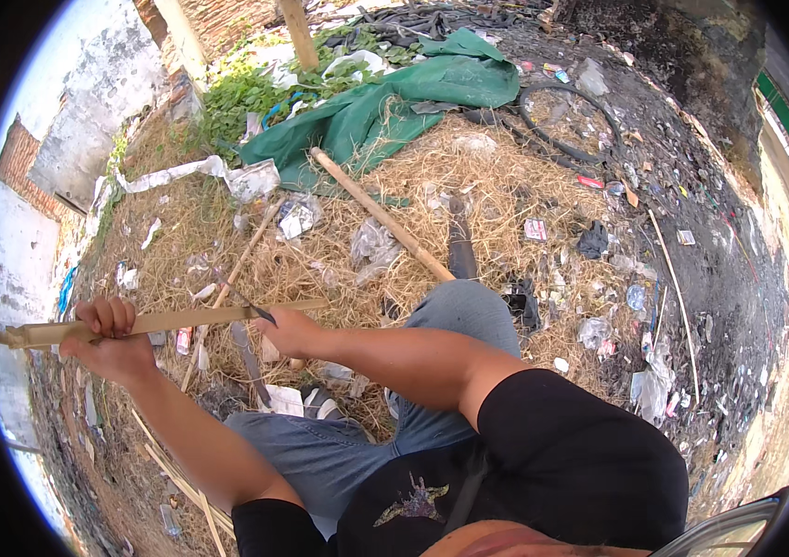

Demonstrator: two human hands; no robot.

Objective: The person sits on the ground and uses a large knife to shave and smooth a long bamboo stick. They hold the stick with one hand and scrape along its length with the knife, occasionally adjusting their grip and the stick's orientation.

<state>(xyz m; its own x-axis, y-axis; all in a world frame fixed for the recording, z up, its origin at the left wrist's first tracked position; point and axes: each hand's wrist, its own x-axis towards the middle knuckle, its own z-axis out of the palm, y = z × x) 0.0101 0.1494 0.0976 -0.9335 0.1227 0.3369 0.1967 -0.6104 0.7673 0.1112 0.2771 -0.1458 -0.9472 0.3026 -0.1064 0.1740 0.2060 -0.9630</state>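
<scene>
A flat split length of bamboo [186, 318] lies crosswise in front of me, at the left. Near its left end my left hand [116, 343] is closed around it, fingers over the top and thumb beneath. My right hand [288, 332] is closed on a knife [248, 303] beside the right part of the bamboo. The knife's dark, narrow blade slants up to the left across the bamboo; most of its handle is hidden in my fist. My bent knee in blue jeans [464, 311] is to the right of that hand.
A thick bamboo pole [376, 212] lies ahead on dry straw, near a green tarp [455, 79]. A black hose [610, 121] curves at the far right. Thin bamboo strips [192, 492] lie at lower left. Litter covers the ground; a weathered wall [88, 121] stands left.
</scene>
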